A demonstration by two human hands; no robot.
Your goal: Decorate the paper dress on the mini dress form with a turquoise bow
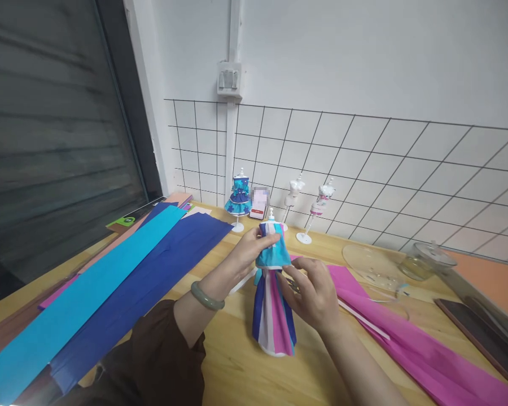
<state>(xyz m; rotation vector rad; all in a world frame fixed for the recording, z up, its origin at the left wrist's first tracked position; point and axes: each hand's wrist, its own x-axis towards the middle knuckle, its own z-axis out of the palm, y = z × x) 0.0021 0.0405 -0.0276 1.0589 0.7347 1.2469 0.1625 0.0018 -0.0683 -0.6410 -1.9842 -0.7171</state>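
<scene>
A miniature dress form (271, 214) stands upright in front of me in a crepe paper dress with a short turquoise upper layer (275, 256) and a long skirt (275, 321) striped in navy, pink, white and turquoise. My left hand (254, 245) grips the form's bodice, thumb across the front. At the hem of the turquoise layer, my right hand (313, 290) has its fingers bent, with thumb and fingertips closed on the edge. A small metallic object (293, 284) shows between those fingers; I cannot make out what it is.
Long turquoise (93, 287) and navy crepe paper strips (152, 287) lie left. Magenta paper (389, 327) spreads right, near a clear round plate (366, 265), lidded glass jar (423, 262) and dark phone (482, 338). Behind stand a blue-dressed form (240, 194), two white forms (294, 192) and a propped phone (259, 203).
</scene>
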